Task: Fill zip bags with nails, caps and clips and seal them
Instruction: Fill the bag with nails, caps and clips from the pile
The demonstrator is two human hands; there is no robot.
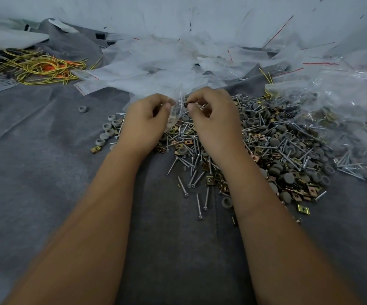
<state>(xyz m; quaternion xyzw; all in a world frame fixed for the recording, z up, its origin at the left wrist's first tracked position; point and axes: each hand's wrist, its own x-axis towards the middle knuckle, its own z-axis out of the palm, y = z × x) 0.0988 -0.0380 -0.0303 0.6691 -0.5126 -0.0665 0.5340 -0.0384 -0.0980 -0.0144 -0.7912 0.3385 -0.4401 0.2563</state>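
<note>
1. Grey cloth (46, 172) covers the surface; mixed pile of nails, caps and clips (277, 150) lies centre-right.
2. Empty zip bags (156, 62) are heaped at upper centre.
3. Left hand (144, 122) pinches a clear bag (176, 111), its long axis roughly vertical in frame.
4. Right hand (215, 119) pinches small hardware (188, 104) at the bag's upper end.

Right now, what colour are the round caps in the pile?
Grey caps, clearest in the head view.

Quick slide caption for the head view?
Left hand holds a zip bag while right hand feeds in nails.
</note>
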